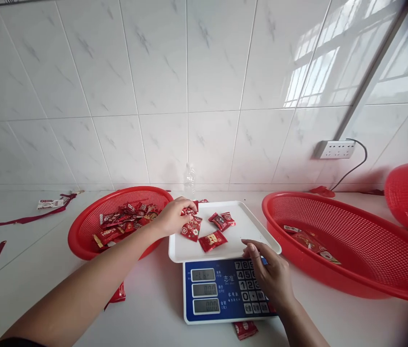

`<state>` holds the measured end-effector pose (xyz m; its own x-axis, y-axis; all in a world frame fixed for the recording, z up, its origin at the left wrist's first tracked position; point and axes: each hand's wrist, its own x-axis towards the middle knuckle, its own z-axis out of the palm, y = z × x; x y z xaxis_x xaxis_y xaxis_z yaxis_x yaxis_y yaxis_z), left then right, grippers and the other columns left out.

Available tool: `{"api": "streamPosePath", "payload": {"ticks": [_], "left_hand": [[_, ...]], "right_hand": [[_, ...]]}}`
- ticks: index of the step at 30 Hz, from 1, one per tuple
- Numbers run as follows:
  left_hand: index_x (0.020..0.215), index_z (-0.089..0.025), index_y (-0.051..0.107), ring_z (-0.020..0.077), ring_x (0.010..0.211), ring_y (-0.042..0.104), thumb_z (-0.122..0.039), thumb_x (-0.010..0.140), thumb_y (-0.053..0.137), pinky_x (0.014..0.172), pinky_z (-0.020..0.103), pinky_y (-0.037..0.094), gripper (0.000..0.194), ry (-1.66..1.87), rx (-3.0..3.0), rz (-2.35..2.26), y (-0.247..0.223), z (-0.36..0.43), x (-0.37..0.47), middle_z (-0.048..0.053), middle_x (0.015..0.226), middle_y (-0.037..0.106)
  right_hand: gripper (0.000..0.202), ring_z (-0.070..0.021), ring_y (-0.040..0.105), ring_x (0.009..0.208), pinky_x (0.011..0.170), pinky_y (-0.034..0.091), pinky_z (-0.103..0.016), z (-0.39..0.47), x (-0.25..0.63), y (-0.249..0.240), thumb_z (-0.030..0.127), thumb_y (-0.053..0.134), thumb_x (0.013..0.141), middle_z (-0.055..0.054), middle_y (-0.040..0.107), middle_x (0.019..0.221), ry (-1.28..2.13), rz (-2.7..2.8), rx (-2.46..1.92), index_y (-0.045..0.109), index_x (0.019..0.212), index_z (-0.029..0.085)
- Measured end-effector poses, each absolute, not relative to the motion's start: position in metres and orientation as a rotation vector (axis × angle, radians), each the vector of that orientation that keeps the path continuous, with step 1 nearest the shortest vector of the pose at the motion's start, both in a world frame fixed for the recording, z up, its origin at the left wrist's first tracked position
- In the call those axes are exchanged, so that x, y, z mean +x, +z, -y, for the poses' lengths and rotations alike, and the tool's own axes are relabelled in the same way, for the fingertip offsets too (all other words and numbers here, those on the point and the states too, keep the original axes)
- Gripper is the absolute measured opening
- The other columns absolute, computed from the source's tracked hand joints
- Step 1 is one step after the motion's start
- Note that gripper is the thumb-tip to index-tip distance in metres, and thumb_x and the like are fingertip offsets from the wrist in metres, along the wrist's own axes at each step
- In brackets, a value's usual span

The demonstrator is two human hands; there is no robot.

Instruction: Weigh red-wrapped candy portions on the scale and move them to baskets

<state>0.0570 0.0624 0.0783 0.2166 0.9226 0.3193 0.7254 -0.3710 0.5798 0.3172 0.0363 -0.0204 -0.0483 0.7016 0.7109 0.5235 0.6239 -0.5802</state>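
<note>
My left hand is over the left side of a white scale tray, its fingers closed on a small red snack packet. Just below those fingers lies a patterned red packet. More red packets, such as one with gold print and an overlapping group, rest on the tray. By the tray's front right edge is my right hand, loosely curled with the index finger stretched out and nothing visible in it. It covers part of the keypad on the blue weighing scale.
To the left, a red mesh basket holds many red packets. Another red basket on the right contains a few flat printed packs. A clear bottle stands behind the tray. Loose packets lie near the scale. A power strip is on the wall.
</note>
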Motion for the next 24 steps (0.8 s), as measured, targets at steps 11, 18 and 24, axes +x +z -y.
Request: {"api": "streamPosePath", "payload": {"ticks": [11,18,24], "left_hand": [[0.101,-0.02,0.063,0.0182,0.077,0.065,-0.03,0.081,0.058,0.068,0.027,0.05,0.024,0.855,2.018,-1.555,0.061,-0.073,0.06,0.001,0.084,0.069],[0.112,-0.02,0.066,0.0203,0.098,0.066,-0.025,0.086,0.052,0.087,0.031,0.051,0.03,0.812,2.034,-1.479,0.061,-0.073,0.078,0.005,0.108,0.071],[0.123,-0.022,0.054,0.0209,0.118,0.054,-0.016,0.089,0.042,0.102,0.037,0.041,0.036,1.001,2.102,-1.516,0.069,-0.05,0.086,0.007,0.127,0.06]], "right_hand": [[0.031,-0.0167,0.064,0.061,0.062,0.053,-0.028,-0.034,0.318,-0.017,0.04,0.045,0.094,-0.002,0.067,0.064,0.193,1.73,-0.98,0.069,0.09,0.021],[0.032,-0.0172,0.065,0.061,0.06,0.052,-0.028,-0.034,0.317,-0.017,0.04,0.043,0.095,-0.002,0.067,0.064,0.172,1.727,-0.982,0.069,0.089,0.021],[0.026,-0.0169,0.064,0.063,0.061,0.051,-0.029,-0.032,0.317,-0.015,0.035,0.045,0.095,-0.002,0.067,0.067,0.104,1.754,-0.909,0.067,0.093,0.022]]}}
